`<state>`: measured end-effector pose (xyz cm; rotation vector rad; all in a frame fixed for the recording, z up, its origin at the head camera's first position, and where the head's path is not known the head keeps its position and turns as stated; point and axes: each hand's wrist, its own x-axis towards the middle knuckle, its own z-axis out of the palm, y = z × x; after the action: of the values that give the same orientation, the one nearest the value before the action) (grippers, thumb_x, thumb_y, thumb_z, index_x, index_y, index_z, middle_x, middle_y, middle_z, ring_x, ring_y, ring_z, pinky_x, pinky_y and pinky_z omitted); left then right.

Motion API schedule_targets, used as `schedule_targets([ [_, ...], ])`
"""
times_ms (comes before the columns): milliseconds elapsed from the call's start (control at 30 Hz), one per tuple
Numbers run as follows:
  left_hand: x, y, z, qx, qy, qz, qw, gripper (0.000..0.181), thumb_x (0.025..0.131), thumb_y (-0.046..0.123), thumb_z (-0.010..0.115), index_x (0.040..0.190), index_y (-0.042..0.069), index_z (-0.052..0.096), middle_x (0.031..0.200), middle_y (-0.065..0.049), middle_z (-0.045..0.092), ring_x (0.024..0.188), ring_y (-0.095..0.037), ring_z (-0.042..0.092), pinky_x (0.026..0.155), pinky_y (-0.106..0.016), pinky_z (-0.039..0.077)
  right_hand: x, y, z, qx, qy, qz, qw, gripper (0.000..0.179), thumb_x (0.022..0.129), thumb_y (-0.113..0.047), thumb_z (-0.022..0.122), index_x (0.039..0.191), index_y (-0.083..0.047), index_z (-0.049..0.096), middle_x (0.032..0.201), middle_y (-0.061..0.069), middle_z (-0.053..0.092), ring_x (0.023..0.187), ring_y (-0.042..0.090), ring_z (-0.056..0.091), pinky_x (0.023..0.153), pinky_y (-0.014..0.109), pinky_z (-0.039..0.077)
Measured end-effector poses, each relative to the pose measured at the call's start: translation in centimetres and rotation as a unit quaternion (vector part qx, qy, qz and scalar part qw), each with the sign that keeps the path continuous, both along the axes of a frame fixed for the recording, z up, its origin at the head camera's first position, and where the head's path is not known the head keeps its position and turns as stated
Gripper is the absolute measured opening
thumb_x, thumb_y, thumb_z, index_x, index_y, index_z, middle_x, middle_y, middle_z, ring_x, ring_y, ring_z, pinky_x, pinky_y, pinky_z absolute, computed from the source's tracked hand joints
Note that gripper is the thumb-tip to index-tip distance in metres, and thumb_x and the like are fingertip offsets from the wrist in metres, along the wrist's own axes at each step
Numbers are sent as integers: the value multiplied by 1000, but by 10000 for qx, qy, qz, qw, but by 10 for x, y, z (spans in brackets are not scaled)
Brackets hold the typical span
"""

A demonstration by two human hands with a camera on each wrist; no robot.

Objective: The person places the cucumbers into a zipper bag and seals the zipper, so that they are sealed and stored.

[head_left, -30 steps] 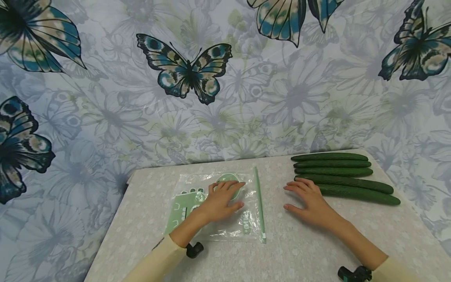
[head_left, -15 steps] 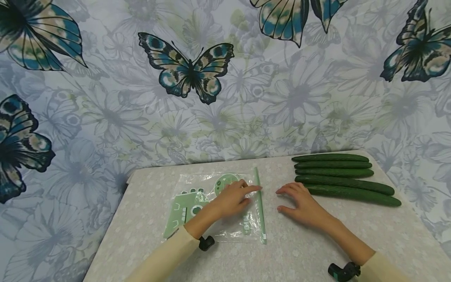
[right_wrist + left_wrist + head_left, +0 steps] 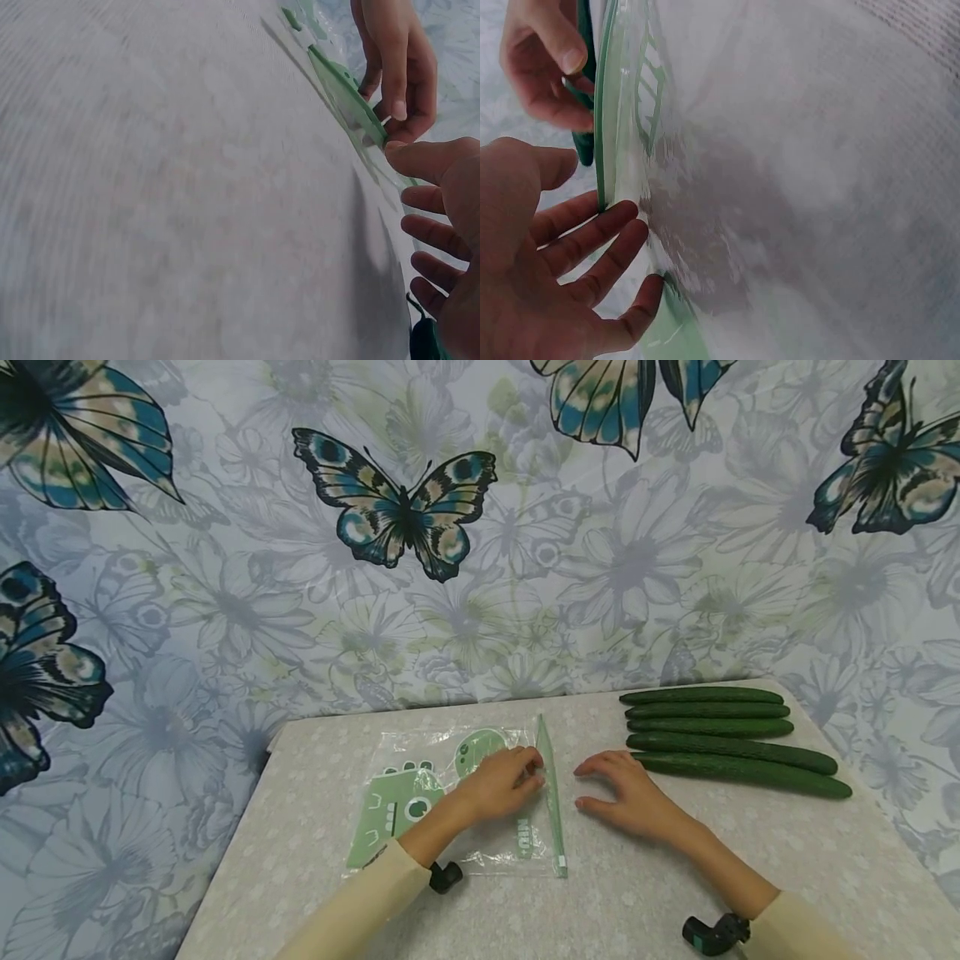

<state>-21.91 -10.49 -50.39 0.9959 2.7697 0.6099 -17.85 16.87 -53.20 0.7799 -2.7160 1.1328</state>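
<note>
- The left hand (image 3: 495,785) is over the clear bag (image 3: 405,797), its fingers bent and slightly apart at the green zip strip (image 3: 553,810); whether thumb and finger pinch the strip, I cannot tell.
- The bag lies flat beneath and to the left of those fingers, its green print reaching back past the wrist, with a round green print (image 3: 476,750) just beyond the knuckles.
- The zip strip runs along the right of the left fingertips, its white end piece (image 3: 562,862) nearer the person than they are.
- The right hand (image 3: 630,797) has its fingers loosely curved and its thumb well apart from them, holding nothing; the tips point across a small gap toward the strip and the left fingers.
- Five cucumbers (image 3: 738,777) lie side by side beyond and to the right of the right fingertips; the nearest passes behind the knuckles, and contact is unclear.
- Patterned cloth (image 3: 622,902) spreads below both sets of fingers.
</note>
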Motion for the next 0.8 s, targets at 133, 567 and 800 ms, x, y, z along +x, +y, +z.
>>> schedule_targets([
  [133,-2,3,-1,190,-148,221,9995,25,105,34,68,121,15,66,110,0,73,102,-15,69,92,-34,58,-3,-10,0,70,-113,94,9999,51,91,-32,87,137,-16,71,137,3,70,133,32,56,109,61,42],
  [567,6,1,-6,782,-481,876,9919,30,91,30,86,108,12,69,87,2,71,73,-3,58,71,-23,50,-1,-36,-6,619,-315,-86,9975,73,89,-47,86,154,-25,60,158,20,47,146,45,36,101,63,32],
  [800,10,-3,2,853,-108,935,9919,28,83,11,78,108,15,66,83,3,67,72,-4,56,70,-24,49,-3,-41,-7,785,-291,-242,9962,79,87,-48,87,155,-20,59,161,18,45,149,45,35,107,68,29],
])
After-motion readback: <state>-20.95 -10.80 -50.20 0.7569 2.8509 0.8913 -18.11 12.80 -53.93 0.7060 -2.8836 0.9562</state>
